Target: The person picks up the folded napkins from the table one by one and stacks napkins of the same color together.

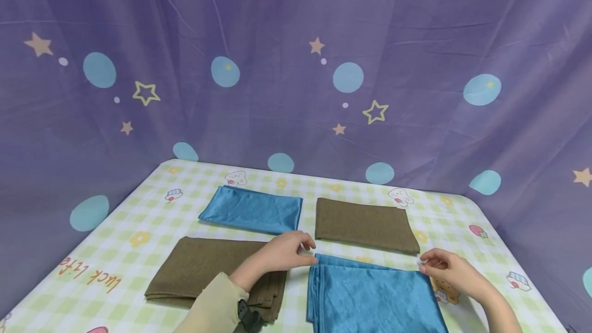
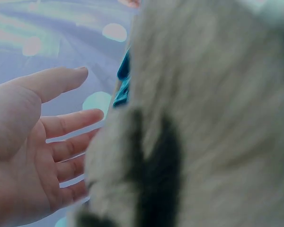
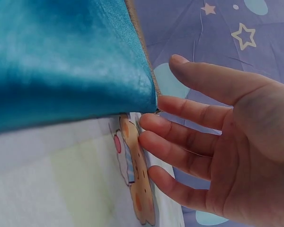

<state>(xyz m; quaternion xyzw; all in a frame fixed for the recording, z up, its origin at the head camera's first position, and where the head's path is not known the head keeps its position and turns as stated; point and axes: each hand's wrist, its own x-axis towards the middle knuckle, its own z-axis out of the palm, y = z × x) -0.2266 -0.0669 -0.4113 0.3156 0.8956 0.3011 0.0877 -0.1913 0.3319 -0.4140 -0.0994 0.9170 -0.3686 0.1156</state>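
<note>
We look over a table (image 1: pixel 122 215) with a green-and-white checked cover, its lettering (image 1: pixel 104 276) upside down to us, before a purple curtain (image 1: pixel 277 19) patterned with stars and pale blue ovals. The near blue cloth (image 1: pixel 374 297) lies folded at the front; a near brown cloth (image 1: pixel 199 263), far blue cloth (image 1: pixel 252 209) and far brown cloth (image 1: pixel 365 222) lie to its left and behind. The left hand (image 1: pixel 289 251) and right hand (image 1: pixel 455 274) are at its back corners, thumbs and fingers apart (whether any fingertip touches, we cannot tell). The frame cuts its front edge; a sleeve (image 1: pixel 210 302) partly covers the near brown cloth and blurs across the left wrist view.
</note>
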